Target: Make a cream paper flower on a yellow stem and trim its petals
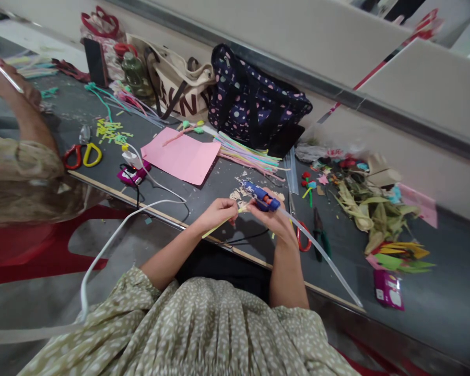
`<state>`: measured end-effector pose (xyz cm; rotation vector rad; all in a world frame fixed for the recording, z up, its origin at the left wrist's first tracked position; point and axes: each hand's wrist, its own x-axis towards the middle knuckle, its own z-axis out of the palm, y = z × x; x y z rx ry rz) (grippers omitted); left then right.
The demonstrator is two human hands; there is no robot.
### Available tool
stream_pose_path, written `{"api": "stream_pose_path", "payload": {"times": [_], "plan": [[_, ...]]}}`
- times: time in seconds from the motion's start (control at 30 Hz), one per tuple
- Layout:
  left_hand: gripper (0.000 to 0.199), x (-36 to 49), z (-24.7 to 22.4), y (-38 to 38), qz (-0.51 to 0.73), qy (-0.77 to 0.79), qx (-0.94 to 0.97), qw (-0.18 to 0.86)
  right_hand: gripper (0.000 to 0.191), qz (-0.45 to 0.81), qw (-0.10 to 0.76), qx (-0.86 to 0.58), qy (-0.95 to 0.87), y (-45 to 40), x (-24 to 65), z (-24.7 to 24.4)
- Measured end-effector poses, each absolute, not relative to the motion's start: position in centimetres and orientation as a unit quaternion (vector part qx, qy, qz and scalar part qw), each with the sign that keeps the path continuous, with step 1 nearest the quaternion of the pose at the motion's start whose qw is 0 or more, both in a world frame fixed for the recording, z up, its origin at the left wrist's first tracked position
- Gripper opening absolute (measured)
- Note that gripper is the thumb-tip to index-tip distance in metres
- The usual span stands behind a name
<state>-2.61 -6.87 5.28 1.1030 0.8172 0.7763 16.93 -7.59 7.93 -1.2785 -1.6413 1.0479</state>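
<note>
Near the table's front edge, my left hand (220, 213) is closed on a thin yellow strip (215, 228), whose lower end points down and left. The strip's other end reaches the fingertips of my right hand (272, 216). My right hand is wrapped round a blue glue gun (260, 196), its nozzle pointing left and away from me. A long translucent glue stick (321, 250) sticks out of its back, over the table edge. Pale scraps (241, 192) lie on the table behind both hands.
Pink paper (182, 155) and pastel strips (250, 154) lie behind. Two bags (254, 94) stand by the wall. Scissors (303, 236), pliers (319, 235) and dried leaves (370, 209) are right. A white cable (117, 235) crosses the left edge. Another person's arm (31, 120) is far left.
</note>
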Motion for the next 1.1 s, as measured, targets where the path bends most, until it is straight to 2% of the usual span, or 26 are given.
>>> {"api": "stream_pose_path", "payload": {"times": [0.47, 0.57, 0.7, 0.8, 0.93, 1.1], "plan": [[0.009, -2.9, 5.5, -7.4, 0.369, 0.386, 0.587, 0.608, 0.021, 0.396, 0.391, -0.501, -0.663, -7.6, 17.2, 8.5], [0.011, -2.9, 5.5, -7.2, 0.379, 0.39, 0.511, 0.666, 0.026, 0.373, 0.443, -0.518, -0.629, -7.7, 17.1, 8.7], [0.026, -3.3, 5.3, -6.7, 0.401, 0.357, 0.384, 0.751, 0.029, 0.36, 0.573, -0.519, -0.523, -8.2, 17.3, 8.8], [0.031, -3.5, 4.9, -6.3, 0.419, 0.325, 0.329, 0.781, 0.028, 0.361, 0.629, -0.495, -0.478, -8.6, 17.5, 8.8], [0.034, -3.5, 4.5, -6.1, 0.44, 0.32, 0.31, 0.78, 0.023, 0.375, 0.637, -0.482, -0.47, -9.2, 17.5, 8.6], [0.036, -3.2, 4.7, -6.1, 0.473, 0.353, 0.336, 0.734, 0.027, 0.373, 0.624, -0.51, -0.461, -9.9, 17.5, 7.8]]}}
